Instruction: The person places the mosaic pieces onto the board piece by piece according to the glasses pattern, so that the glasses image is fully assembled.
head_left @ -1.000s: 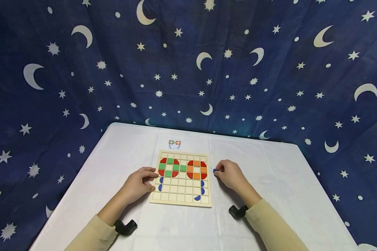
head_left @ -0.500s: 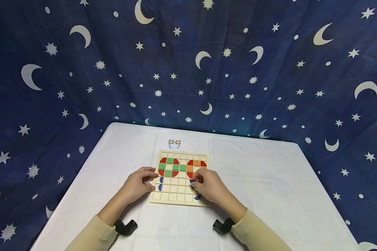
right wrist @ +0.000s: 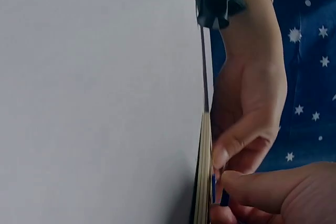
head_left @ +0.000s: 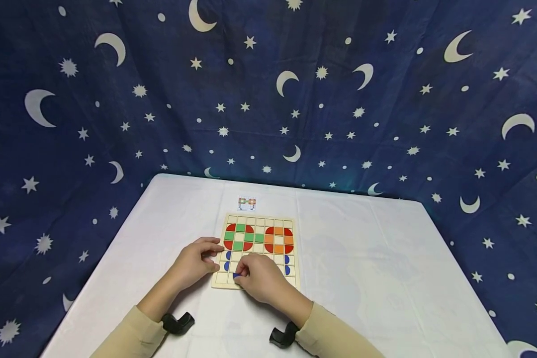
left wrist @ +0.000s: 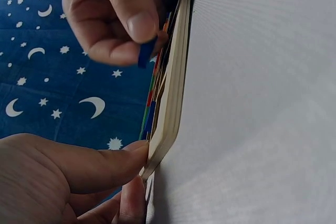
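A pale wooden grid board lies on the table with coloured tiles set in it. Red and green tiles form a ring at left; red and orange tiles form another at right. Below them, blue half-circle tiles stand in both side columns. My left hand rests its thumb and fingertips against the board's left edge. Over the lower left cells, my right hand pinches a blue tile between thumb and fingers, and covers part of the bottom rows.
Beyond the board lies a small printed card with a coloured grid pattern. A white cloth covers the table. Dark blue curtains with moons and stars hang behind it. Each wrist wears a black camera mount.
My right hand has come from beside the board's right edge across to its lower left, carrying the blue tile. My left hand has stayed at the left edge.
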A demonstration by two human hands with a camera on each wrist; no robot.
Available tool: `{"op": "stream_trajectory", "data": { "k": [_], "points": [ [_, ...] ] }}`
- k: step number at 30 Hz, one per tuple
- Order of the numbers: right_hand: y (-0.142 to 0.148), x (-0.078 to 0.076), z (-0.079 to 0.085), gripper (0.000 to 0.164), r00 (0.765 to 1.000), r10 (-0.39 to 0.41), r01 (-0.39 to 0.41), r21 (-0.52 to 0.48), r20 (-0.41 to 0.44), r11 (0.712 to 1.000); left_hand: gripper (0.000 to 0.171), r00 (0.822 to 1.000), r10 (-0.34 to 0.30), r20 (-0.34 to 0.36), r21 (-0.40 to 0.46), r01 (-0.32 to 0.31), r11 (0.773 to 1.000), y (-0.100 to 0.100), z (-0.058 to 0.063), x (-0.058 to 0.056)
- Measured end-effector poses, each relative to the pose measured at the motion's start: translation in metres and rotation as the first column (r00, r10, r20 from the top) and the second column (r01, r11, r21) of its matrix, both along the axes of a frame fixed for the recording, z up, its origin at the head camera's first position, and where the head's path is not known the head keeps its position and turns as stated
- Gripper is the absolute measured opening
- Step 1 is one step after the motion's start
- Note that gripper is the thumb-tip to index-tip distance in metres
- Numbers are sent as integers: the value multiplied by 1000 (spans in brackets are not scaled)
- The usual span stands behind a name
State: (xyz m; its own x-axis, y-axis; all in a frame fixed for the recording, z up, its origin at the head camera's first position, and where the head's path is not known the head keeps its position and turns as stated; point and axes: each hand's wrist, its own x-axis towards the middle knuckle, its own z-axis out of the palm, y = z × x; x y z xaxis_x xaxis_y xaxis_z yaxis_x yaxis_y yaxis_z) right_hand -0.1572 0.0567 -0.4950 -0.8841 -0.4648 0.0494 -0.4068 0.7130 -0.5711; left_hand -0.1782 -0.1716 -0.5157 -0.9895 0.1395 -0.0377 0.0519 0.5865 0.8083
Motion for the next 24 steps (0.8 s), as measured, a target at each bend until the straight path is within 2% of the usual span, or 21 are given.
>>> {"op": "stream_trajectory", "data": {
  "k": [8,15,24],
  "points": [
    [-16,2,-4,24,998,-31,36,113,-52,993,41,1000,-3,-13,-15,3,1000,-1,-2,-1],
    [-12,3,0,29,999,-43,44,80,-12,996,42,1000,-3,-11,-1,3,1000,1,-2,-2],
    [-13,4,-1,34,998,-35,41,111,-61,993,42,1000,-4,-14,-10,4,1000,0,2,1]
  ]
}}
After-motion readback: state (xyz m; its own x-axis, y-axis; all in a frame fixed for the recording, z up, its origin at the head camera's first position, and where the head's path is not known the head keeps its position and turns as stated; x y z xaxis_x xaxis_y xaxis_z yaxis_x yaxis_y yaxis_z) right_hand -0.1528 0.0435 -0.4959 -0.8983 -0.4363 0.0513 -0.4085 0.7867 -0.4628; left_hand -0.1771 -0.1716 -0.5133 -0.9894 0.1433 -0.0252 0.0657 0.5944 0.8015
